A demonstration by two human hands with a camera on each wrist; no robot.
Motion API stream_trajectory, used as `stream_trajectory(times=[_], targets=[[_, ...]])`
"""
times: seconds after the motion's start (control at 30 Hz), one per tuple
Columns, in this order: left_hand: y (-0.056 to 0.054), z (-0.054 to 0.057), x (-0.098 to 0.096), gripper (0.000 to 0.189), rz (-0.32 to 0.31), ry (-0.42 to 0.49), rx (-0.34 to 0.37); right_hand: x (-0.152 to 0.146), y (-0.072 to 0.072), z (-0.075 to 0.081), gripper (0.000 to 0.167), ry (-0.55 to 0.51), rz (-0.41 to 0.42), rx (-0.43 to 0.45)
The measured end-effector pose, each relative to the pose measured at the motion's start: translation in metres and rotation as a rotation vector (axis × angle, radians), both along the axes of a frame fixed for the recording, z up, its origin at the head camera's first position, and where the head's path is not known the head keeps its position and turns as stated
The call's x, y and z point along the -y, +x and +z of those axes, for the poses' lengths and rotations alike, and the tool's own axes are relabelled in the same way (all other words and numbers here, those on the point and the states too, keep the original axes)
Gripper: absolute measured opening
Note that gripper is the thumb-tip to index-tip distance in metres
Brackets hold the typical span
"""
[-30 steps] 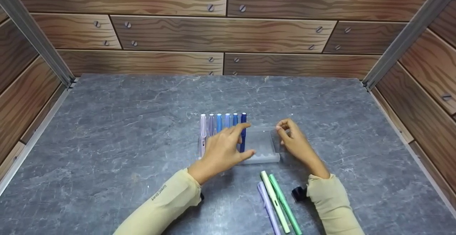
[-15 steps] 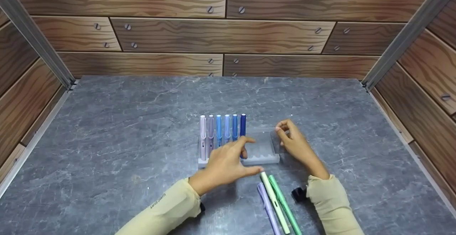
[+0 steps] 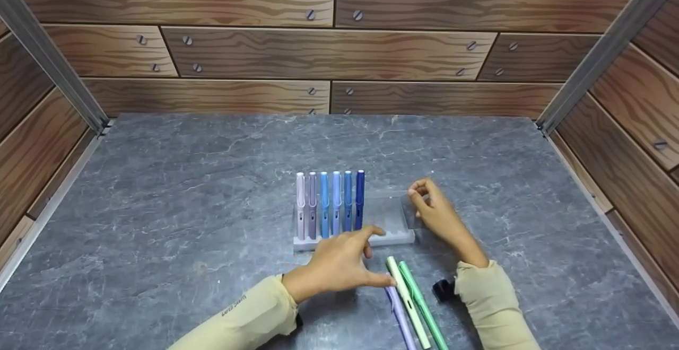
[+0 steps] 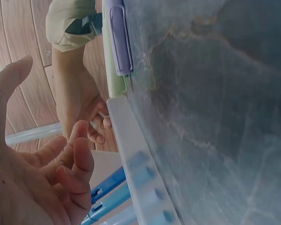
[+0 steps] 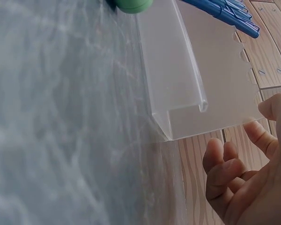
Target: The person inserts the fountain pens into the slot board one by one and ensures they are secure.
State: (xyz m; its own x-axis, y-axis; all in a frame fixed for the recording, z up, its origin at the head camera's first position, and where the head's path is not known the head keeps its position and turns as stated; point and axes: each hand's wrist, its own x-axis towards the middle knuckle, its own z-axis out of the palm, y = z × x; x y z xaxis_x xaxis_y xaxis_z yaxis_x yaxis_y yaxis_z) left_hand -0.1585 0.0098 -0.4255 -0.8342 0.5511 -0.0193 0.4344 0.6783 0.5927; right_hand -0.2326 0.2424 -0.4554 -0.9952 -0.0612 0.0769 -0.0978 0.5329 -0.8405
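Note:
A clear plastic pen stand (image 3: 390, 212) stands mid-table, with several pens upright in its left part, from pale lilac (image 3: 301, 201) through blues to dark blue (image 3: 360, 196). My right hand (image 3: 437, 217) pinches the stand's upper right corner between thumb and forefinger, as the right wrist view shows at the clear back panel (image 5: 215, 89). In front of the stand my left hand (image 3: 342, 265) holds nothing, thumb and fingers apart. Its thumb is by the tops of three loose pens: lilac (image 3: 401, 322), pale green (image 3: 412, 310) and green (image 3: 426, 310). Whether it touches them I cannot tell.
The grey marbled tabletop (image 3: 185, 207) spreads around the stand. Wood-patterned panels (image 3: 329, 53) wall the back and sides, with metal posts (image 3: 599, 53) at the corners. A black wrist device (image 3: 443, 290) sits at the right sleeve.
My left hand has drawn back from in front of the standing pens, toward me and slightly right, to the loose pens. The right hand has kept its hold on the stand's corner.

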Motion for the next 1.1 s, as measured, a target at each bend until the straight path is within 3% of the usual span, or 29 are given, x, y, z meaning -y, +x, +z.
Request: stream_trajectory(times=[0.43,1.1], targets=[[0.008,-0.010,-0.005,0.084,-0.068,-0.106,0.038,-0.001,0.000,-0.001,0.015,0.040,-0.007,0.019],[0.014,-0.024,-0.016,0.073,-0.132,-0.223,0.006,0.001,0.000,0.000,0.013,0.024,-0.016,-0.012]])
